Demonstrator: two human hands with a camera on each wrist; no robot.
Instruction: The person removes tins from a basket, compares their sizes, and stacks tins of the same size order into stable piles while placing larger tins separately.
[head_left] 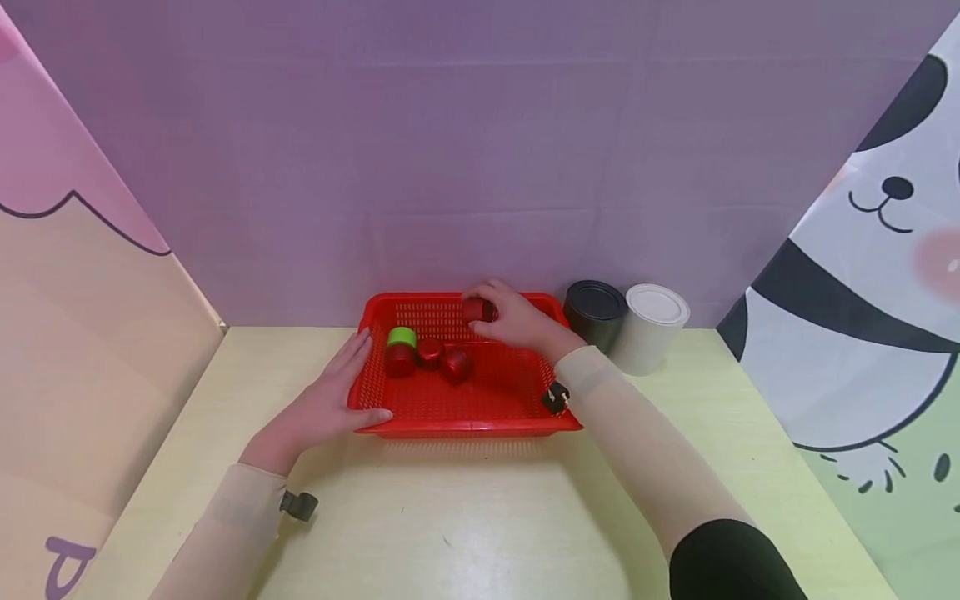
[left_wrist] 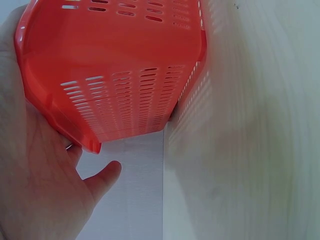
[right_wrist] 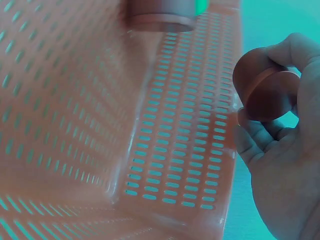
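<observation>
A red plastic basket (head_left: 480,428) with slotted walls stands on the table. My left hand (head_left: 330,396) rests along its left rim with fairly straight fingers, the thumb at the front corner. In the left wrist view, the left hand (left_wrist: 45,175) lies against the basket's outer edge. Over the back of the basket, my right hand (head_left: 517,319) pinches a small red cylinder (head_left: 474,311). The right wrist view shows this cylinder (right_wrist: 262,85) between thumb and fingers. Inside the basket's left half sit a red-and-green piece (head_left: 401,337) and two red pieces (head_left: 431,352), close together.
Just right of the basket stand a black lidded canister (head_left: 595,312) and a white lidded canister (head_left: 651,329). A purple backdrop (head_left: 480,167) rises behind the pale table (head_left: 450,517). Printed panels flank both sides, with a panda (head_left: 862,333) on the right.
</observation>
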